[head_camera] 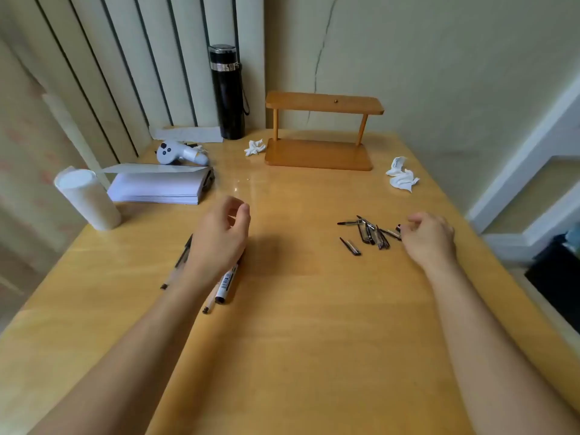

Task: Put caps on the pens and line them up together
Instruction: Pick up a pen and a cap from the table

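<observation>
Several pens lie on the wooden table (298,309) under my left wrist; a thick white marker (226,282) and a thin black pen (180,262) show beside it, the rest are hidden. My left hand (221,233) hovers above them, fingers loosely curled, holding nothing. Several loose black pen caps (367,233) lie scattered at the right. My right hand (430,235) rests at the right end of that pile, fingertips touching a cap (398,229); I cannot tell if it grips it.
A small wooden shelf (320,152) stands at the back centre, a black flask (227,92) to its left. A paper stack (157,186), a white roll (88,199) and a white controller (180,152) sit at the back left. Crumpled tissues (403,177) lie at the right.
</observation>
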